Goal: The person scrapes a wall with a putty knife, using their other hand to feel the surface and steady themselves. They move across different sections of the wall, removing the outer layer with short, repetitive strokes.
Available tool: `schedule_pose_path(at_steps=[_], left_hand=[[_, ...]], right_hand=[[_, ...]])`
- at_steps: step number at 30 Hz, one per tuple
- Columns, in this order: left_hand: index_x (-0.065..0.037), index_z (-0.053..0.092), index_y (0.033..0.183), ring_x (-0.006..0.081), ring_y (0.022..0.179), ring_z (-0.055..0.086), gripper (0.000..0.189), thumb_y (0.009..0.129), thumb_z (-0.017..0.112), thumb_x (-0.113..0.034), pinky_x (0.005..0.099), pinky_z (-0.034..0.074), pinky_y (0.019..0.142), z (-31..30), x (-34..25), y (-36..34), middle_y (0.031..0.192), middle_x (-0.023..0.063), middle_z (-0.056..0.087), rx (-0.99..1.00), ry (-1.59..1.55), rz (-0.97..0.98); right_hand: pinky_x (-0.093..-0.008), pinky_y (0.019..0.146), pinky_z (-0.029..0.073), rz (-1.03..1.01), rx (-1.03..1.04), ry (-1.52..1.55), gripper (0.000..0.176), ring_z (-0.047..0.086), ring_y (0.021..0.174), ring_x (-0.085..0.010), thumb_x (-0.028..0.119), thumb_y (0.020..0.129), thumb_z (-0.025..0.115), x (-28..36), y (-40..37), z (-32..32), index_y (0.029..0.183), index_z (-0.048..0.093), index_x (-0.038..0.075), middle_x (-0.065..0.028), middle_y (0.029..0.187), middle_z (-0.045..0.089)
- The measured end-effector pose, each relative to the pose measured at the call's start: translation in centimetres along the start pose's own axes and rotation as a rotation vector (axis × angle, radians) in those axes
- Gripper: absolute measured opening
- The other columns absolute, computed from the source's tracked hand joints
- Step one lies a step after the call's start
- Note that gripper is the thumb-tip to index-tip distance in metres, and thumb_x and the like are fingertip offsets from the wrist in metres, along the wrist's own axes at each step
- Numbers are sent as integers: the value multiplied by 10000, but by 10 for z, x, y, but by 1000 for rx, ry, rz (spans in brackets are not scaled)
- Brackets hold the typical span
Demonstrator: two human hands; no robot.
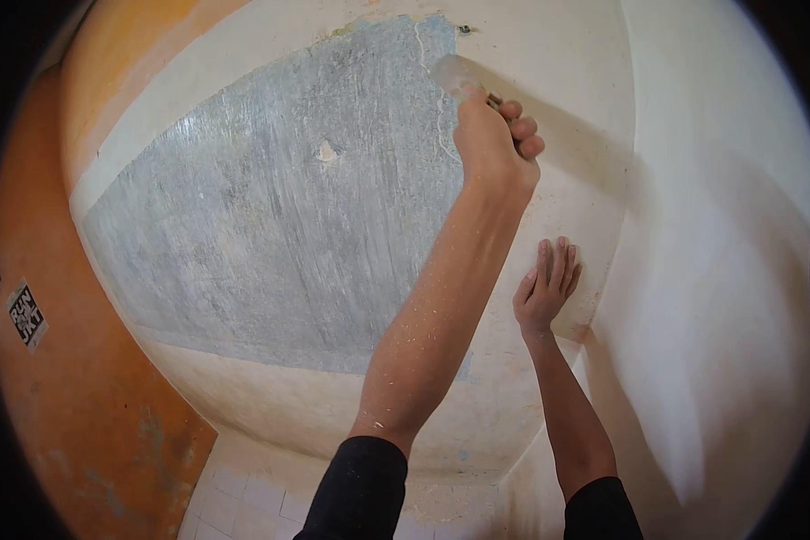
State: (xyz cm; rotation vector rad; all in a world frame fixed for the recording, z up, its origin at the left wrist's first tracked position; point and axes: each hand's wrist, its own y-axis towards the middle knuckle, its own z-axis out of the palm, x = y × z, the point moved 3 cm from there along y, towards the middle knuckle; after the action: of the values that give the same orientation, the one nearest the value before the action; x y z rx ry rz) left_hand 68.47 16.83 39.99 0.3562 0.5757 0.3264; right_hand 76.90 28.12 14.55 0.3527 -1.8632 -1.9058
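The left hand [498, 135] was raised high and closed around the handle of a scraper [456, 76]; its fingers were curled in, the fingertips showing on the right side of the grip. The left forearm ran up and to the right from a black sleeve [355, 486], with pale specks noted on the skin. The wrist was bent slightly, the knuckles near the upper right edge of the grey patch [270, 207].

The scraper's pale blade pointed up and to the left, over that edge — firm contact with the wall could not be confirmed, as the blade was blurred.

The right hand [547, 288] held nothing that could be seen. It was open on the cream wall [549, 216], lower and to the right of the patch, back of the hand in view, fingers upward and slightly parted, thumb out to the left. Its forearm rose steeply from a second black sleeve.

The patch was streaked and bore a small whitish chipped spot [326, 152] near its middle; an uneven pale line [440, 117] ran down near its right edge. A small dark fitting or hole [464, 30] — which of the two could not be told — lay just above the blade. A black-and-white sticker [28, 314] was on the orange surface [108, 396] at far left.
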Motion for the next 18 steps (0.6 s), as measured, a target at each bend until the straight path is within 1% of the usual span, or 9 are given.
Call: schedule_pose_path(at_steps=[3,5,7,12,14,15,16,18], left_hand=[[-126,402,854,73,536,325,179,1020,355,-177,237,234,437,3,-2,1,722,-18,424,12,-56,30],[-127,401,851,74,538,326,176,1016,357,-174,237,239,436,0,-1,-3,724,-17,427,4,-25,-21],[-126,400,851,72,538,329,175,1013,351,-167,233,242,434,4,-1,0,721,-17,427,24,-20,4],[-123,397,848,66,537,331,173,1006,330,-145,227,238,430,10,-11,9,705,-20,420,28,-48,39],[-110,415,862,68,531,331,169,1007,335,-143,227,236,426,-2,-25,14,710,-21,422,27,151,13],[-92,436,880,57,528,326,175,1021,344,-140,208,226,409,-3,-34,13,717,-21,425,56,196,15],[-92,436,880,57,528,326,175,1021,344,-140,208,226,409,-8,-43,11,717,-21,425,46,198,16],[-69,461,910,40,525,325,172,1031,357,-133,184,209,390,-10,-55,7,720,-20,435,135,216,-30]], right_hand=[[-564,1194,158,6,10,3,463,332,1449,-370,225,996,386,0,-4,-1,1399,564,85,-153,1529,423],[-564,1194,158,-2,7,7,462,332,1449,-370,226,997,386,-1,-1,1,1400,564,87,-152,1531,422],[-566,1187,162,-33,-11,3,469,304,1460,-378,203,1011,366,1,-1,-1,1429,522,59,-171,1544,396],[-562,1189,162,-15,18,-6,468,304,1461,-375,204,1010,367,1,0,-2,1424,529,58,-170,1544,396],[-560,1190,160,-31,18,-4,468,303,1462,-374,205,1011,366,0,0,-1,1424,530,59,-169,1544,396],[-557,1194,153,-20,8,1,467,315,1457,-369,214,1002,377,-1,-1,0,1418,542,78,-158,1541,406],[-554,1198,146,-5,1,7,467,326,1452,-364,223,994,389,0,-3,0,1412,554,97,-148,1537,416],[-555,1197,148,6,6,9,466,325,1452,-364,224,994,391,3,-1,1,1412,555,98,-147,1537,416]])
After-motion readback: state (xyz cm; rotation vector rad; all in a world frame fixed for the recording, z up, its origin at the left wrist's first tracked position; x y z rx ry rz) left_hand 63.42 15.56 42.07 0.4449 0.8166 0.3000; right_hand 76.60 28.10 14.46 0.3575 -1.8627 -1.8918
